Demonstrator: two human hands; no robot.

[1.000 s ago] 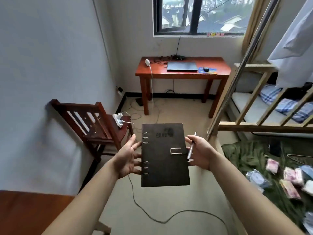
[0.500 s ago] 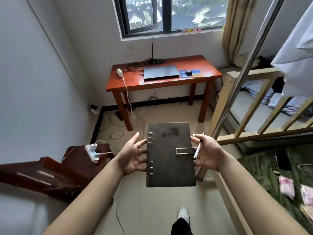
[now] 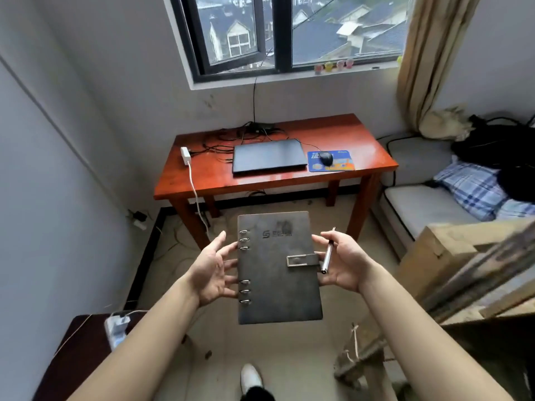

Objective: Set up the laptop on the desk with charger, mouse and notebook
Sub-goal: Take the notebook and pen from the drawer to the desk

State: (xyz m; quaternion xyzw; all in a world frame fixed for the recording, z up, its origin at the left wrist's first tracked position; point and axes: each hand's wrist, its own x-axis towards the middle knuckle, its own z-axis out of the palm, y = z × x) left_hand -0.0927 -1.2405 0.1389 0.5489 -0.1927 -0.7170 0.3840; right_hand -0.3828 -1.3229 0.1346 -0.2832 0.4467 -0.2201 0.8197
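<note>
A dark ring-bound notebook (image 3: 278, 273) with a metal clasp is held flat between both hands in front of me. My left hand (image 3: 212, 270) supports its ringed spine edge. My right hand (image 3: 343, 263) grips the clasp edge and also holds a silver pen (image 3: 327, 257). Ahead stands the red wooden desk (image 3: 364, 151). On it lie a closed dark laptop (image 3: 269, 155), a black mouse (image 3: 326, 158) on a blue mouse pad (image 3: 344, 163), and a white charger (image 3: 185, 155) whose cable hangs over the front edge.
Black cables (image 3: 231, 137) tangle at the desk's back left. A bed (image 3: 440, 204) with a plaid pillow stands right of the desk, with a wooden bed frame (image 3: 451, 250) near my right arm. A power strip (image 3: 117, 328) lies on a dark seat at lower left. My shoe (image 3: 250, 377) shows below.
I have moved closer to the desk, which looms larger and nearer. The chair has slipped to the lower left edge. Both hands keep the same hold on the notebook.
</note>
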